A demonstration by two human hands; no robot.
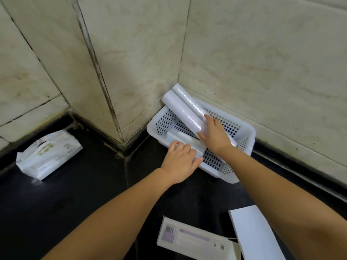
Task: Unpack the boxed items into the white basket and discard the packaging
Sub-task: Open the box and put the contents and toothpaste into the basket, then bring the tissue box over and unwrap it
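The white basket (pixel 242 132) sits in the tiled wall corner on a black counter (pixel 75 203). The right hand (pixel 216 134) grasps two rolls (pixel 185 107) jutting over its far rim; the left hand (pixel 180 160) lies flat on the near rim. Opened boxes (pixel 197 239) lie nearby.

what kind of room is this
Probably a kitchen or utility corner at home, though that is a guess. Beige marble-look wall tiles meet a glossy black countertop, and a white perforated basket holds plastic-wrapped rolls. A soft pack of tissues lies nearby.
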